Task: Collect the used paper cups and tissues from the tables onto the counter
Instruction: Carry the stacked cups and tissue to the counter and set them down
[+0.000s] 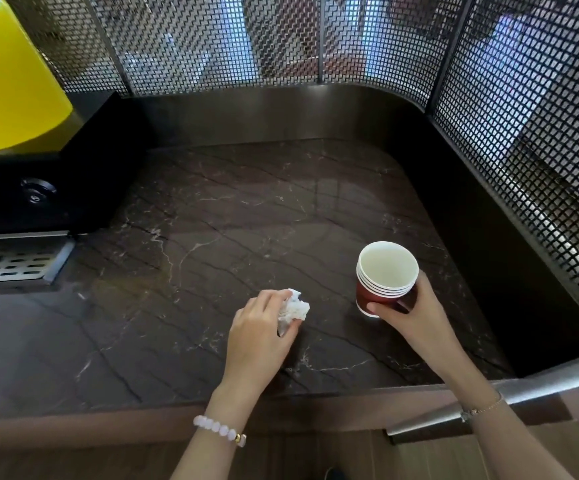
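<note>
My left hand (pixel 258 332) is closed around a crumpled white tissue (pixel 293 309), low over the dark marble counter (pixel 212 237) near its front edge. My right hand (pixel 409 308) grips a stack of several nested red paper cups (pixel 385 275) with white insides, tilted a little to the left. The cups' base is at or just above the counter; I cannot tell if it touches. The top cup looks empty.
A black machine (pixel 49 181) with a yellow dome (pixel 7 74) and a metal drip grate (pixel 11 261) stands at the left. Black mesh screens (pixel 523 133) and a dark raised wall (pixel 264 116) close off the back and right. A metal rail (pixel 523 393) runs at the front right.
</note>
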Available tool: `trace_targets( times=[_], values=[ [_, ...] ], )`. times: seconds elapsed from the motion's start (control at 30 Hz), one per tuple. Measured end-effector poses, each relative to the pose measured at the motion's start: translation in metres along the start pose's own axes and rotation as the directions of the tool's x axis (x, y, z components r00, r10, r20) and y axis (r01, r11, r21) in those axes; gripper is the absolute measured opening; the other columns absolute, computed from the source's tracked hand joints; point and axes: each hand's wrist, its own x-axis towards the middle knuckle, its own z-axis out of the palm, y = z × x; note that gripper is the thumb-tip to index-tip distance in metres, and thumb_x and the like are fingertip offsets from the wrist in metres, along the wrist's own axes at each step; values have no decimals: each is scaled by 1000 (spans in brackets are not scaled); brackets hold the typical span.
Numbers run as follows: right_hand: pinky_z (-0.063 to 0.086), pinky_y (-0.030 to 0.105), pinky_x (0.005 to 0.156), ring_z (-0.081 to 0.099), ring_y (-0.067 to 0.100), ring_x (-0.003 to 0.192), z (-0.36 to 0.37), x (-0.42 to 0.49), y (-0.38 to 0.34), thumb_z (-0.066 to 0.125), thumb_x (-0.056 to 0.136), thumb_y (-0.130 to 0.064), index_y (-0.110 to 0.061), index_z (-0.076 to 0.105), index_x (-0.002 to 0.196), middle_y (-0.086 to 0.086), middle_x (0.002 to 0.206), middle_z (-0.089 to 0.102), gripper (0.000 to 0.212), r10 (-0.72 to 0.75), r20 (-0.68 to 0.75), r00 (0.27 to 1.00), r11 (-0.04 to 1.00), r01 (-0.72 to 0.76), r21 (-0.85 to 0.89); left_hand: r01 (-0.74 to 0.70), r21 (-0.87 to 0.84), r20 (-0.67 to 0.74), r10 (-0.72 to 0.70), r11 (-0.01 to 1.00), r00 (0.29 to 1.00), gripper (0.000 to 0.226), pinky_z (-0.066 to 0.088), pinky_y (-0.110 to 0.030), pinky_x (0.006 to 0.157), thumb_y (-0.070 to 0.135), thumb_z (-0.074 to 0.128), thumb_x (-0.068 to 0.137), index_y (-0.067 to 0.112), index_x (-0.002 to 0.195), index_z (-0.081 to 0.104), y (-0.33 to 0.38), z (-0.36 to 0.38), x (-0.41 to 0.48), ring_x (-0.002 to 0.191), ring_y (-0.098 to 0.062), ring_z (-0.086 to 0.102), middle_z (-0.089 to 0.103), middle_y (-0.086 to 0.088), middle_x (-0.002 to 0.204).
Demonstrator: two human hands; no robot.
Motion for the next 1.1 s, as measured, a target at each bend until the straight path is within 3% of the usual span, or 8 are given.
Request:
trace_targets(
  times=[0.23,0.47,0.73,0.87,0.97,1.1],
  values=[
    [43,27,97,54,8,110,-1,-2,-3,82,66,-6,-29,44,125,-28,110,53,73,14,-9,1000,1000,-14,-10,19,13,68,-20,1000,997,41,39,-29,85,25,74,77,17,115,60,-6,14,-1,96,-15,60,62,7,107],
    [44,35,103,54,15,117,0,-2,-3,82,67,-8,-23,44,131,-13,119,57,76,38,5,999,999,-38,-16,42,1,89,-42,999,995,57,33,-29,99,32,76,74,18,125,54,-8,15,-3,116,-16,52,59,6,121],
    [43,40,105,51,15,120,-4,-5,-8,82,67,-9,-23,41,134,-9,126,53,79,36,29,999,998,-35,-43,37,64,55,-41,997,998,68,34,-34,101,40,76,73,16,131,50,-8,3,-8,123,-19,48,54,2,131],
    [41,36,105,50,12,121,-11,-12,-13,80,70,-11,-25,39,134,-8,130,52,77,4,43,999,997,0,-73,12,98,18,-14,995,1000,59,36,-35,101,50,60,80,18,129,51,-4,-6,-7,122,-18,49,56,3,129],
    [41,41,106,51,12,122,-22,-20,-14,76,76,-15,-27,40,134,-6,133,52,69,-49,52,997,995,53,-84,-33,142,-25,37,989,999,58,35,-32,100,55,42,82,18,125,54,4,-17,-3,118,-18,52,59,3,124],
    [40,43,106,49,14,123,-37,-30,-28,67,84,-17,-26,41,134,-1,134,51,57,-110,-13,994,985,108,-133,-99,192,-89,118,976,989,53,29,-29,98,51,42,84,16,121,57,17,-32,7,112,-20,56,61,2,119]
  ],
)
